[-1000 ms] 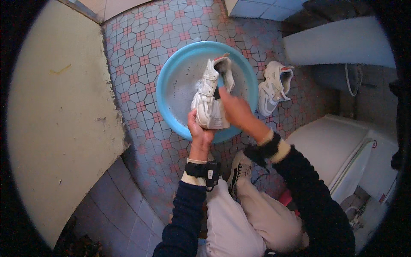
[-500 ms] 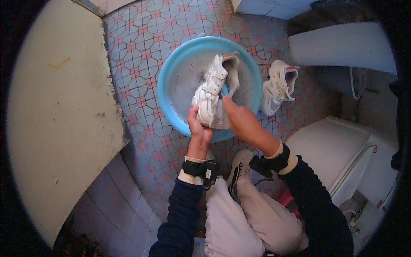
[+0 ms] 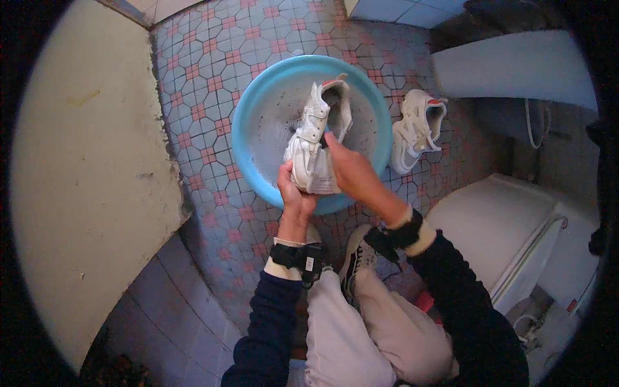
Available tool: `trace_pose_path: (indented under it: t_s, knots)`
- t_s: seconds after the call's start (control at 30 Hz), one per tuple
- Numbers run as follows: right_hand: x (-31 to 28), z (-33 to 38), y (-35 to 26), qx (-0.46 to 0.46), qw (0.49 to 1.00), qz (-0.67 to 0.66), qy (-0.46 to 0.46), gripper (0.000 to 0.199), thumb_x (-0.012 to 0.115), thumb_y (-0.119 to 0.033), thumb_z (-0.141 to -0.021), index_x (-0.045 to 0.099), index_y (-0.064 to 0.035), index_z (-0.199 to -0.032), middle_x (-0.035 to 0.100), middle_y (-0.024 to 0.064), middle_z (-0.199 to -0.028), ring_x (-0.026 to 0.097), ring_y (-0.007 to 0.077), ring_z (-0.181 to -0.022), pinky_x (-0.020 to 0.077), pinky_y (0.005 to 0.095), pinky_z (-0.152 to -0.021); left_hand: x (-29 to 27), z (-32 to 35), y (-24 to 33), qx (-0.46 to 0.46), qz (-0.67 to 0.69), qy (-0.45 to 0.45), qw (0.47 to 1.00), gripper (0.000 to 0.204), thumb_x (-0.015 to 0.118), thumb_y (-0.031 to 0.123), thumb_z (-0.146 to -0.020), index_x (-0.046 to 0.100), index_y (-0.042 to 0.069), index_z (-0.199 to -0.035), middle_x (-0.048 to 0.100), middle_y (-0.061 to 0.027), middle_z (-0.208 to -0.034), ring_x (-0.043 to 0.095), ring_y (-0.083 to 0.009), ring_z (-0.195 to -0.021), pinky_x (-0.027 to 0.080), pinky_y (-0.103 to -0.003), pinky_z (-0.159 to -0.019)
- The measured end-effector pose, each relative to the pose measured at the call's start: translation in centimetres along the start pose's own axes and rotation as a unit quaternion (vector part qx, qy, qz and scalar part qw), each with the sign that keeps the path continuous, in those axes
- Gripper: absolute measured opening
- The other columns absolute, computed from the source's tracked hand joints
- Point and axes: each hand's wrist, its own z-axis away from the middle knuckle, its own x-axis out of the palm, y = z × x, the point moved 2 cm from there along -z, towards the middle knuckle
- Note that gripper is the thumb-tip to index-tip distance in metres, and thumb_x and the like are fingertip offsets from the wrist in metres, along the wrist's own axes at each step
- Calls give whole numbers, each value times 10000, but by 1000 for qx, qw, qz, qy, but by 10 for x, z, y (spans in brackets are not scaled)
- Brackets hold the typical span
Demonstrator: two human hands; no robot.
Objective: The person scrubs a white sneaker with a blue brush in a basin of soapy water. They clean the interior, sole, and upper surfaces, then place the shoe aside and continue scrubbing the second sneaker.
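floor (image 3: pixel 200 84): grey-blue tiles with pink squares | left edge: cream wall (image 3: pixel 90 161) shows a chipped border | near-left corner: tiled wall (image 3: pixel 171 306) stands | far-right corner: blue-tiled block (image 3: pixel 390 11) | right edge: pale panel (image 3: pixel 516 68), looped white cord (image 3: pixel 529 122) hangs below, glossy white box-like unit (image 3: pixel 493 219) sits nearer

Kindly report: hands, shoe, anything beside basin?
Left hand holds white shoe by toe end, above blue basin. Right hand grips blue tool, mostly hidden. Second shoe outside, right of basin.
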Motion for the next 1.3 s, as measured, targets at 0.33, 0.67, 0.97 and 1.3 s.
trace_pose_path:
  t_s: [0.33,0.67,0.97,1.3]
  knots:
    - [12,10,-7,61,983,160,-74,453,513,-15,-732,390,1,-1167,518,220,-1133,610,393,-705,475,489,-577,0,1,2,55,-21,51,997,478,421,344,-842,490,53,-1215,567,-89,-1168,551,-267,-1046,438,-436,-902]
    - [-41,-37,30,90,982,114,-119,406,578,-139,-765,448,-52,-1140,580,179,-1051,616,351,-852,472,508,-706,17,16,39,36,-148,11,988,509,501,262,-813,447,7,-1251,549,-102,-1171,552,-228,-1033,425,-345,-904]
    - [-45,-10,58,255,805,-501,-190,526,574,-199,-877,331,-57,-1322,544,86,-1129,557,109,-760,509,312,-728,38,23,73,265,-514,-4,816,547,578,213,-753,487,-25,-1237,520,-166,-1206,527,-261,-1060,381,-338,-948]
    - [5,-12,95,322,660,-659,-163,231,579,-187,-878,492,-65,-1054,569,22,-869,422,50,-517,406,234,-513,52,33,73,393,-751,-73,526,537,615,242,-696,549,33,-1187,462,-261,-1248,420,-372,-1179,362,-392,-962]
